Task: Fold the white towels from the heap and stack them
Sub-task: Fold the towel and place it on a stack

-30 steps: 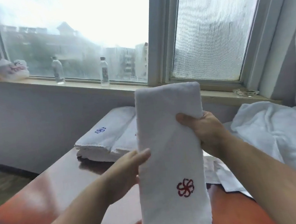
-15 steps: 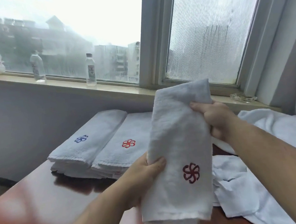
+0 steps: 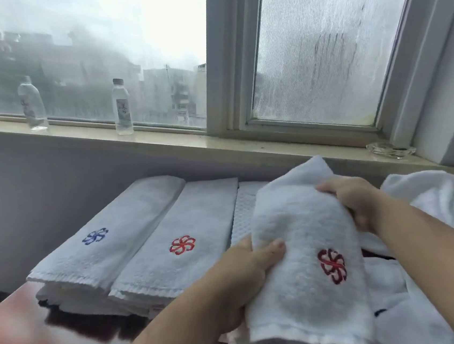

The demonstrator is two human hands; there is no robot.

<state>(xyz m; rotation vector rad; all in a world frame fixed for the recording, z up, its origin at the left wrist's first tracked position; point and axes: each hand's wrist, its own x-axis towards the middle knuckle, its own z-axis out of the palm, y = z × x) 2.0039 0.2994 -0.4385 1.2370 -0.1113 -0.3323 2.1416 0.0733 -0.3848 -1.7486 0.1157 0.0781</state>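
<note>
I hold a folded white towel (image 3: pixel 299 254) with a dark red flower emblem, tilted low over the table. My left hand (image 3: pixel 245 276) grips its left edge, thumb on top. My right hand (image 3: pixel 355 203) grips its upper right edge. To the left lie stacks of folded towels: one topped by a blue-emblem towel (image 3: pixel 106 235), one by a red-emblem towel (image 3: pixel 182 238). A waffle-weave white towel (image 3: pixel 243 206) shows behind the held one. The heap of unfolded white towels (image 3: pixel 442 205) lies at the right.
A reddish-brown table (image 3: pixel 28 341) carries everything. Two clear plastic bottles (image 3: pixel 122 107) stand on the window sill (image 3: pixel 178 143), and a glass ashtray (image 3: pixel 390 150) sits at its right end. A grey wall runs below the sill.
Both hands have lowered the folded towel from upright in front of me to a flatter tilt near the table, to the right of the stacks. The view has come closer to the stacks.
</note>
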